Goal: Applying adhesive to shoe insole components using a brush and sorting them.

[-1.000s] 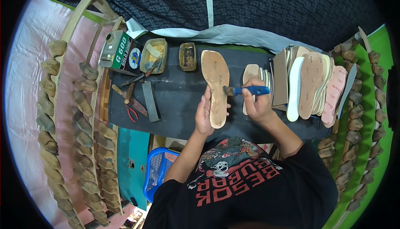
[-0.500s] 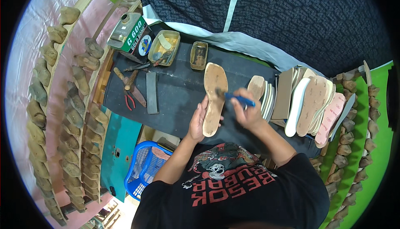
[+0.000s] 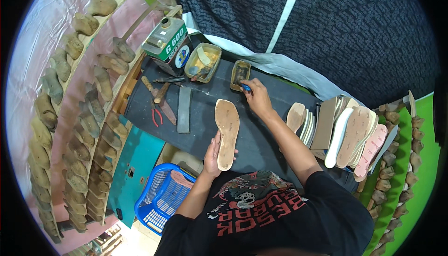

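Note:
A brown insole (image 3: 227,134), pale along its edges, is in my left hand (image 3: 213,155), its fingers wrapped round the heel end. The wider end points away from me over the dark table. My right hand (image 3: 258,100) grips a blue-handled brush (image 3: 246,87) above the near edge of a small rectangular tub (image 3: 236,84). The tub has a dark, stained inside. The brush's bristles are down in the tub and hard to make out.
Left of the tub stand a larger glue-stained tub (image 3: 216,53) and a green-and-white metal can (image 3: 168,46). A hammer (image 3: 161,93), red-handled pliers (image 3: 157,115) and a grey flat block (image 3: 184,111) lie nearby. Insole stacks (image 3: 353,132) stand right; racks of shoe lasts (image 3: 79,116) flank the table.
My right hand has carried the brush away from the insole, forward to the small tub. The insole has come down, nearer to me, still in my left hand. The whole view has shifted slightly.

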A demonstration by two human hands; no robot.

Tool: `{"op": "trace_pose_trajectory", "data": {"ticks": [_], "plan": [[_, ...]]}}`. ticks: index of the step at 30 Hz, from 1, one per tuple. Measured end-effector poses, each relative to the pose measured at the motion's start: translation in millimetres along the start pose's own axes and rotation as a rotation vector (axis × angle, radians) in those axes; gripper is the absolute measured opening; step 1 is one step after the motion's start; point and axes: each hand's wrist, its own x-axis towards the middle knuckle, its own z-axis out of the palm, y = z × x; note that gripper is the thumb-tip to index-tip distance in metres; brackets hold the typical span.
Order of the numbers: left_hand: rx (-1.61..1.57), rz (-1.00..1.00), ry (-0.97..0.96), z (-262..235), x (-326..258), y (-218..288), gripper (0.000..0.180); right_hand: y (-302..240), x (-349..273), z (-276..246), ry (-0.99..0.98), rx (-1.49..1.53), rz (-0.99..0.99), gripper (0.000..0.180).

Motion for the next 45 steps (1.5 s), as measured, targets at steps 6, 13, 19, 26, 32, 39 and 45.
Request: {"op": "trace_pose_trajectory", "data": {"ticks": [6,13,19,26,32,39,45], "plan": [[0.002,0.065,0.033,-5,0,15,0.071,17,-3,14,-0.042,-0.102,-0.037,0.032],[0.028,0.079,0.017,9,3,15,0.07,13,-50,-6,0.147,0.249,0.193,0.061],[0.155,0.051,-0.016,34,4,14,0.069,8,-155,-14,-0.219,0.713,0.392,0.054],[0.158,0.142,0.086,36,-17,-23,0.069,-30,-212,2,-0.64,1.073,0.256,0.086],[0.187,0.304,0.308,44,-37,-34,0.064,-42,-200,2,-0.785,1.009,0.101,0.091],[0.199,0.368,0.435,31,-60,-23,0.058,-70,-218,31,-0.705,0.978,-0.038,0.097],[0.018,0.32,0.57,9,-102,-22,0.055,-94,-237,46,-0.942,0.934,0.062,0.095]]}}
